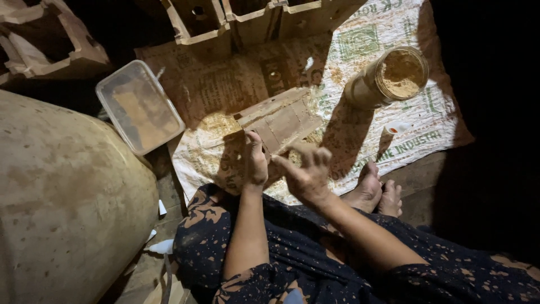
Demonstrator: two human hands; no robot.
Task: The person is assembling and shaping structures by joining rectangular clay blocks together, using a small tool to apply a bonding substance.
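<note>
Dark patterned cloth covers the lap nearest the camera. Beyond it, the left hand (256,160) grips the near end of a dusty wooden mould (279,121) lying on a printed sack (405,129); the right hand (306,171) hovers beside it, fingers spread, holding nothing. Judging by this, powder is being packed; steadying the mould comes next.

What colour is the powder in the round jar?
The powder in the round jar is light sandy brown, seen best in the head view.

Jar (388,76) right, tub (139,106) left; sack (360,141) between bare
</note>
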